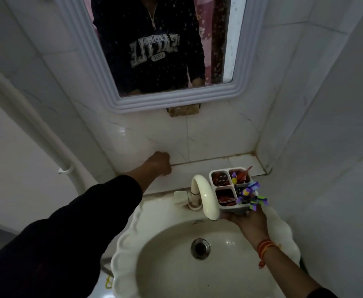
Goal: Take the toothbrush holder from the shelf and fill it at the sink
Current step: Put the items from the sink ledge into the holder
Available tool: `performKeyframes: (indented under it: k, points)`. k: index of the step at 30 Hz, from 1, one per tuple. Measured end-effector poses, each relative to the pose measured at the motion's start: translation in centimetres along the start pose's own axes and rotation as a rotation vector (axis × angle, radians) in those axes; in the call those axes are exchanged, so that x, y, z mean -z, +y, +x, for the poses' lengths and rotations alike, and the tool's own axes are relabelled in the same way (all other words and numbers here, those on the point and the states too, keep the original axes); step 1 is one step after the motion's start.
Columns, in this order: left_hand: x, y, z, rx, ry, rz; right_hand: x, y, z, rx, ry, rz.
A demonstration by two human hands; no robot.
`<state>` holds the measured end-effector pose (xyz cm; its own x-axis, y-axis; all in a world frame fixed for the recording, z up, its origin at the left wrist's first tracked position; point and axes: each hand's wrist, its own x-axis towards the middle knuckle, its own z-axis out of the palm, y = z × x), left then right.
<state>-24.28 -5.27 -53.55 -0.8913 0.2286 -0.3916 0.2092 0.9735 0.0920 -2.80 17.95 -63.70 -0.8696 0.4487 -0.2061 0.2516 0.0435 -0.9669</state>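
A white toothbrush holder [232,190] with several compartments, stuffed with red and purple small items, is held from below by my right hand [248,222] just right of the cream tap [204,196], above the back right rim of the sink [197,263]. My left hand [158,163] is stretched out to the tiled shelf [208,166] behind the sink, its fingers curled closed against the wall with nothing visible in them.
A white-framed mirror [163,97] hangs above the shelf and reflects a person's dark sweatshirt. Tiled walls close in at the right. A white pipe [36,125] runs down the left wall. The drain [200,247] sits mid-basin.
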Motion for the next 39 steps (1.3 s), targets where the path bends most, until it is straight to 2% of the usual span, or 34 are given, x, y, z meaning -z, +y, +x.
performKeyframes:
  k: [3,7,12,15,18,22,26,29,31,35,37,39]
  points:
    - [-2.6,-2.7,0.4,0.054,-0.030,0.023,0.0,0.2,0.1,-0.019,-0.033,0.104]
    - [-4.5,-3.8,0.7,0.073,0.130,-0.036,0.0,0.9,0.4,-0.002,-0.032,0.128]
    - [-4.2,-2.9,-0.1,0.038,0.122,-0.026,-0.1,0.6,0.4,-0.023,-0.026,0.166]
    - [-1.3,-0.4,-1.1,-0.056,0.054,-0.158,-0.2,0.3,0.3,-0.011,-0.036,0.130]
    - [3.6,3.3,-3.1,-0.265,0.107,-0.273,-0.2,-0.1,0.2,-0.018,-0.035,0.146]
    - [8.7,9.2,-5.9,-0.423,0.005,-0.082,-0.1,-0.1,0.1,-0.033,-0.028,0.182]
    - [8.2,13.7,-6.3,-0.422,-0.117,0.108,-0.1,-0.1,0.5,-0.063,-0.045,0.266]
    - [6.1,15.4,-6.5,-0.438,-0.076,0.203,0.1,0.1,0.5,-0.061,-0.045,0.263]
    - [5.2,15.6,-6.5,-0.428,-0.045,0.187,0.0,0.2,0.6,-0.035,-0.060,0.225]
    - [5.2,15.3,-5.6,-0.370,-0.022,-0.009,0.3,0.2,0.7,-0.083,-0.072,0.368]
    - [4.9,14.9,-4.9,-0.322,-0.027,0.011,0.5,0.2,0.3,-0.047,-0.041,0.306]
    - [3.7,14.6,-4.6,-0.285,-0.107,0.076,0.6,0.3,0.5,-0.017,-0.025,0.173]
